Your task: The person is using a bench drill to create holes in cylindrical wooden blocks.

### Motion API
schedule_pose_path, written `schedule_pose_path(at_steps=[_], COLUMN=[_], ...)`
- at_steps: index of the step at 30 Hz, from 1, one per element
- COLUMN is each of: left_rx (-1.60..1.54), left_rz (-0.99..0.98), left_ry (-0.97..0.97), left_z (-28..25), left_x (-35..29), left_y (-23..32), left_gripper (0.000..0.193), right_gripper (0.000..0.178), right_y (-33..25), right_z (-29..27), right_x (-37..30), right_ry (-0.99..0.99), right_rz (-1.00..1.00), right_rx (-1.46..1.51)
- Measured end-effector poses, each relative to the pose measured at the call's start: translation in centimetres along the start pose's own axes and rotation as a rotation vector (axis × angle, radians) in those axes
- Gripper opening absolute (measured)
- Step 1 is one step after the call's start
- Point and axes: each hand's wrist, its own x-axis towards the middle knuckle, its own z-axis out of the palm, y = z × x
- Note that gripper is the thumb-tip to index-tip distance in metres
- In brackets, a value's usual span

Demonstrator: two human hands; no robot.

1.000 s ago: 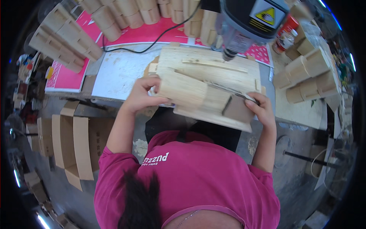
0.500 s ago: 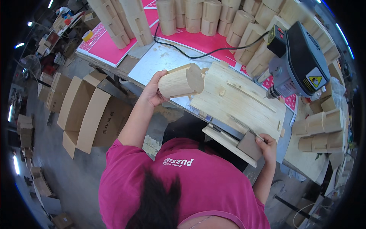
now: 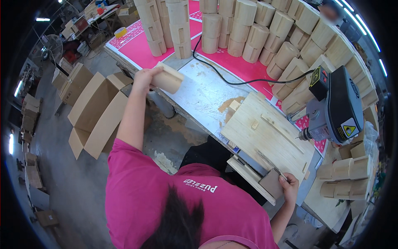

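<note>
My left hand [image 3: 144,79] grips a rounded, pale wooden block [image 3: 168,77] and holds it out to the left, above the near left corner of the grey metal table [image 3: 199,93]. My right hand [image 3: 288,186] rests on a small brown pad [image 3: 271,183] at the near right corner of the plywood jig board [image 3: 265,135]. A grey drill press [image 3: 338,110] stands over the right side of that board, its bit pointing down at the board's edge.
Stacks of similar wooden blocks [image 3: 248,25] line the back of the pink-topped bench [image 3: 141,43] and the right side [image 3: 344,178]. A black cable [image 3: 232,79] crosses the table. Open cardboard boxes [image 3: 95,112] sit on the floor at left.
My left hand lifted the wooden block off the jig board and carried it far to the left. My right hand stayed at the board's near corner. The view swung left.
</note>
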Motion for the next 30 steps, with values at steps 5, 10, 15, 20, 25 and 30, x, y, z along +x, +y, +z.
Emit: schedule_pose_path(at_steps=[5,10,15,20,25,30], left_rx=[-0.044,-0.145,-0.243,-0.189,0.174,0.649], left_rz=[-0.244,-0.345,-0.504,-0.336,-0.05,0.285], left_ry=[-0.099,-0.125,-0.266,-0.178,0.005,0.025], left_z=[-0.3,-0.1,0.4,0.8,1.0,4.0], left_x=[0.9,2.0,2.9,4.2,7.9,10.0], left_y=[1.9,1.9,2.5,2.0,1.7,1.4], left_gripper=[0.05,0.048,0.047,0.051,0.049,0.04], right_gripper=[0.019,0.019,0.016,0.019,0.018,0.018], right_y=[-1.0,-0.8,0.0,-0.3,-1.5,-0.8], right_z=[0.0,-0.2,0.1,-0.3,0.0,-0.1], right_x=[-0.1,0.0,0.1,0.0,-0.1,0.1], right_ry=[-0.002,-0.002,0.008,0.003,-0.003,0.006], right_rz=[0.038,0.079,-0.015,0.034,0.121,0.033], right_rx=[-0.031,-0.039,-0.019,-0.004,-0.036,-0.015])
